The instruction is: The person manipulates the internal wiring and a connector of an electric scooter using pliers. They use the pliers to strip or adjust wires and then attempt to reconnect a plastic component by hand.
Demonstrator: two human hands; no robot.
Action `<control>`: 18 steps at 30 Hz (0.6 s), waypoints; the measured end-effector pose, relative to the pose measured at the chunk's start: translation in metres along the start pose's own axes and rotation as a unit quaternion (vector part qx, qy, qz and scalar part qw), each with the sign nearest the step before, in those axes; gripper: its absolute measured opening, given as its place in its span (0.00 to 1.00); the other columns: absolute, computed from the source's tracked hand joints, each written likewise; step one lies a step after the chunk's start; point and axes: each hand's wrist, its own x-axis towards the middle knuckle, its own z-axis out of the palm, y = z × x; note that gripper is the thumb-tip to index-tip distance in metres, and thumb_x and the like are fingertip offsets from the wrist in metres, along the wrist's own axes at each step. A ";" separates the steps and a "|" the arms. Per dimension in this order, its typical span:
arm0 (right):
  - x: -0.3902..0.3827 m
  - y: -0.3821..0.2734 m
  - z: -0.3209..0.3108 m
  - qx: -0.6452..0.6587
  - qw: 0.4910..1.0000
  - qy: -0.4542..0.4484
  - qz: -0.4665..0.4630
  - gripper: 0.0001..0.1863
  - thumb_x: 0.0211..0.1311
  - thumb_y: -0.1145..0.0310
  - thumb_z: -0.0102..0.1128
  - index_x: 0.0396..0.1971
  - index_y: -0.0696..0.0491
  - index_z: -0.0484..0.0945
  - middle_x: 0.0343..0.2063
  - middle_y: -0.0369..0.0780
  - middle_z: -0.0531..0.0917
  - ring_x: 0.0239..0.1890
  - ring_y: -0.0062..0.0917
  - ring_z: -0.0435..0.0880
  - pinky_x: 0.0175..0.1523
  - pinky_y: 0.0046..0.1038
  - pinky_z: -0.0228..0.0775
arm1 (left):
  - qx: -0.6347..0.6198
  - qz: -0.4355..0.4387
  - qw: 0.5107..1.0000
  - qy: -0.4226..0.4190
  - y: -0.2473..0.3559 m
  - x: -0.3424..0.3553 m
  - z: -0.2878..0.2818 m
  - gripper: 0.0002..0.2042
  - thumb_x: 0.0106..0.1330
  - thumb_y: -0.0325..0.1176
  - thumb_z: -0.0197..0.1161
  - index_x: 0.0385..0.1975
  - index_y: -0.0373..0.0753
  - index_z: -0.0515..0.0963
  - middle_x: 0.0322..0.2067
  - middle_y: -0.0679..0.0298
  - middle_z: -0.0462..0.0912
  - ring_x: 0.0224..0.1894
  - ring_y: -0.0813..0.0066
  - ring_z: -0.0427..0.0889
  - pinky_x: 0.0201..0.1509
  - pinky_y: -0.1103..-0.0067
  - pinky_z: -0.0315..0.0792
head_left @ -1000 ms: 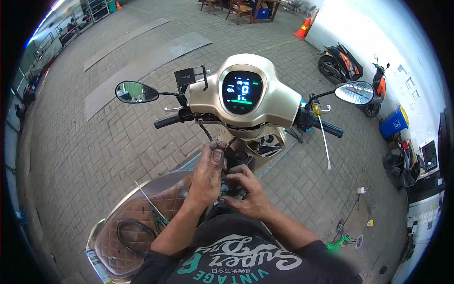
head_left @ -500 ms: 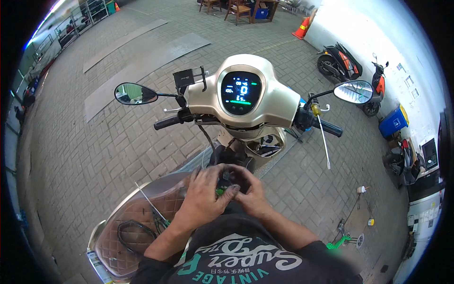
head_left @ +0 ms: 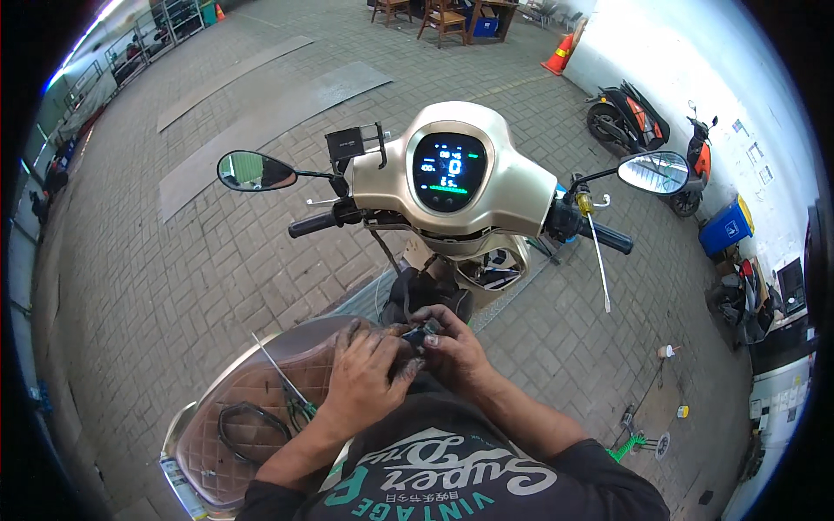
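Found a small dark part just toward 6 o'clock of picture centre, close before the torso. Observed held in the right hand, with thumb and fingers narrowed onto it from 3 o'clock. Noted the left hand against it from 9 o'clock, fingers curled close; cannot tell whether gripping or only bracing. Judged kept low and between both hands for steadiness. Found a screwdriver at 2 o'clock from the hands, hung by the right grip, probably for easy reach. Noted a black loop on the seat at 8 o'clock, with a green-handled tool nearer the left forearm, apparently set down there to stay handy. Traced a cable down from 11 o'clock; unable to confirm any joining to the part. Unable to make out the part's underside or full shape, mostly covered by fingers.
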 end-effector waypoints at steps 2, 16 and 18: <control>0.002 0.005 -0.005 -0.011 1.000 -0.002 -0.024 0.15 0.54 0.75 0.58 0.42 0.53 0.68 0.37 0.35 0.74 0.37 0.19 0.75 0.42 0.20 0.70 | -0.050 -0.014 0.999 0.010 -0.001 -0.002 0.008 0.13 0.52 0.35 0.64 0.34 0.37 0.74 0.38 0.55 0.77 0.44 0.55 0.73 0.54 0.60 0.60; 0.006 -0.001 -0.004 -0.244 0.966 0.047 -0.072 0.09 0.65 0.67 0.48 0.38 0.56 0.72 0.30 0.33 0.76 0.32 0.13 0.72 0.35 0.17 0.65 | -0.068 -0.011 0.989 0.134 -0.008 -0.008 0.049 0.10 0.50 0.26 0.63 0.33 0.37 0.75 0.37 0.55 0.76 0.40 0.53 0.75 0.44 0.67 0.69; 0.001 -0.010 -0.003 -0.314 0.944 0.054 -0.089 0.10 0.65 0.67 0.50 0.39 0.57 0.73 0.32 0.36 0.77 0.36 0.15 0.72 0.40 0.18 0.65 | -0.146 -0.050 0.981 0.120 -0.005 -0.005 0.044 0.08 0.51 0.26 0.63 0.32 0.36 0.75 0.36 0.54 0.76 0.39 0.53 0.76 0.43 0.68 0.70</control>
